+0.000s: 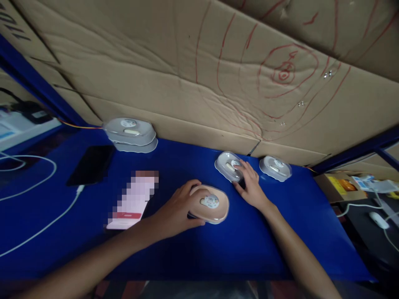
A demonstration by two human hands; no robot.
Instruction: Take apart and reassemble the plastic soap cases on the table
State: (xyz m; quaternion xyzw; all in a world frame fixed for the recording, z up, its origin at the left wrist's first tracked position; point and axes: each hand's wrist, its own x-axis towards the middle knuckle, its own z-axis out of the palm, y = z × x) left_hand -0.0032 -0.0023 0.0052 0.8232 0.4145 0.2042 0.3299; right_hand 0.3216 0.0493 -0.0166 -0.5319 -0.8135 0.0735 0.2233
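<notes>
My left hand (182,206) is wrapped round the left end of an oval, clear plastic case (218,211) with a pinkish-beige inside, a round white label and a small cream strip. The case lies on the blue table top, or just over it; I cannot tell which. Further back, my right hand (250,185) grips a similar greyish-white case (227,164), thumb at its near edge and fingers over its top. Beside that hand to the right sits another greyish-white case (276,169), untouched. What the cases contain is not clear.
Two stacked cases (131,135) stand at the back left against a cardboard wall (156,62). A lit, blurred-out phone (132,203), a dark phone (91,165) and a white cable (62,216) lie left. On the right are an open carton (338,189) and a white mouse (379,220).
</notes>
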